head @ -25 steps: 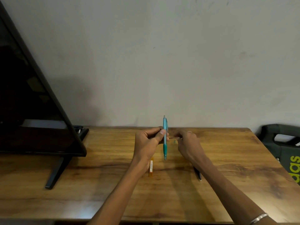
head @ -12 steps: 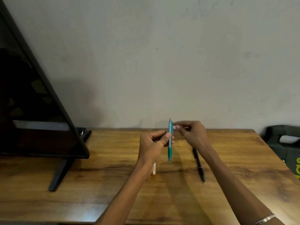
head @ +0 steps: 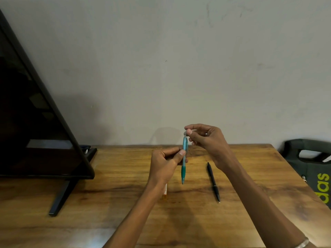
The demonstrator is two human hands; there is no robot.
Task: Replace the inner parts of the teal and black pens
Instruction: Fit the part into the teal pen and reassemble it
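Note:
The teal pen (head: 184, 163) stands upright above the wooden table (head: 241, 203), tip down. My left hand (head: 165, 164) grips its barrel around the middle, thumb on the side facing me. My right hand (head: 206, 138) pinches the pale cap end at the top of the pen between thumb and forefinger. The black pen (head: 213, 182) lies flat on the table to the right, under my right wrist, tip toward me. A small orange and white piece (head: 165, 192) lies on the table, partly hidden by my left wrist.
A dark monitor (head: 35, 131) on a stand (head: 60, 197) fills the left side. A dark green bag (head: 315, 169) with yellow lettering sits past the table's right edge. A plain wall rises behind the table.
My right hand rose from beside the pen's middle to its top end and now pinches the cap. The left hand kept its hold, and the black pen came into full view.

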